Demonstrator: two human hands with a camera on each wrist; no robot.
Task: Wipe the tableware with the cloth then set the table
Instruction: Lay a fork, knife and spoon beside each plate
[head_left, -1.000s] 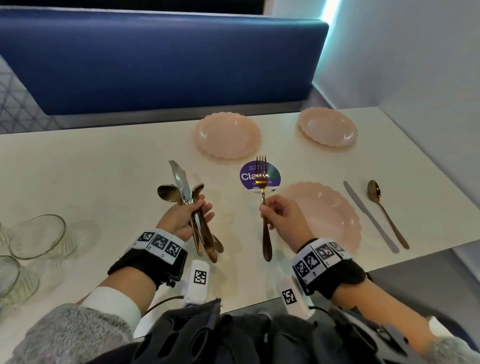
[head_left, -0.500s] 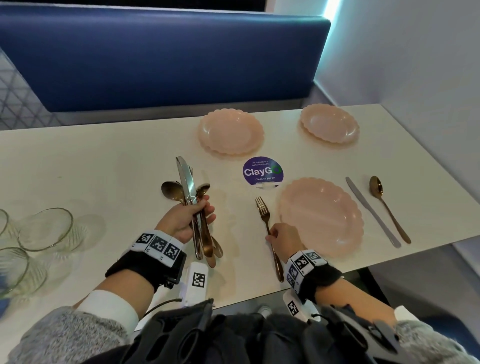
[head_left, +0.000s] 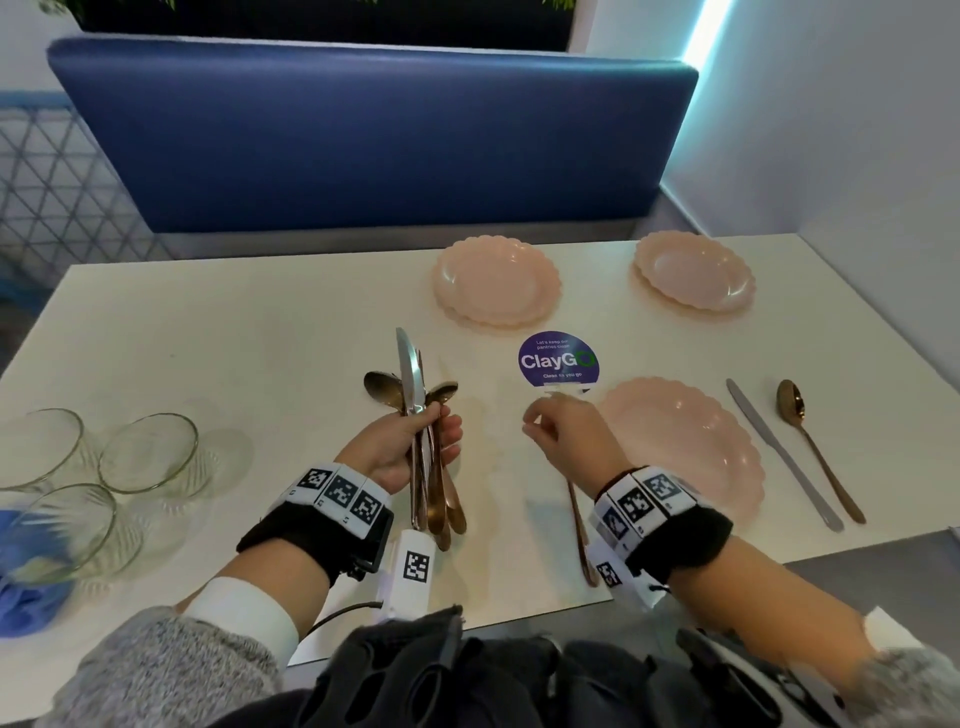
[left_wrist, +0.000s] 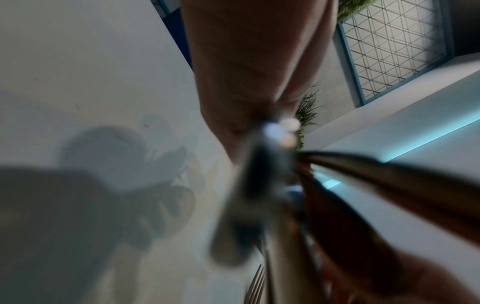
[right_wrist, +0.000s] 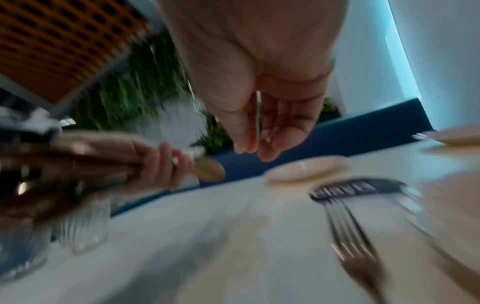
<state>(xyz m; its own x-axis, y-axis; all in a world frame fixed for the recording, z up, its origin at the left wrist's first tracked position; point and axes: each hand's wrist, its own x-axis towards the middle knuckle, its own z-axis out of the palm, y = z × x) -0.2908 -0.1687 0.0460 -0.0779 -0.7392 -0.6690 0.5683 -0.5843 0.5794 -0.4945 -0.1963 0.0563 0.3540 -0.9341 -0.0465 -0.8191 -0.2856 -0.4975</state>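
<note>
My left hand grips a bundle of cutlery: a silver knife, copper spoons and a fork, blades pointing away; the left wrist view shows the handles blurred. My right hand hovers over the table with loosely curled fingers and holds nothing. A copper fork lies on the table under that wrist, left of the near pink plate; the right wrist view shows its tines. A silver knife and a copper spoon lie right of that plate.
Two more pink plates sit at the far side, with a round purple sticker between them and me. Three upturned glasses stand at the left, beside a blue cloth. A blue bench backs the table.
My right hand laid the fork down left of the near plate, let go and lifted forward. The left hand kept its bundle nearly still.
</note>
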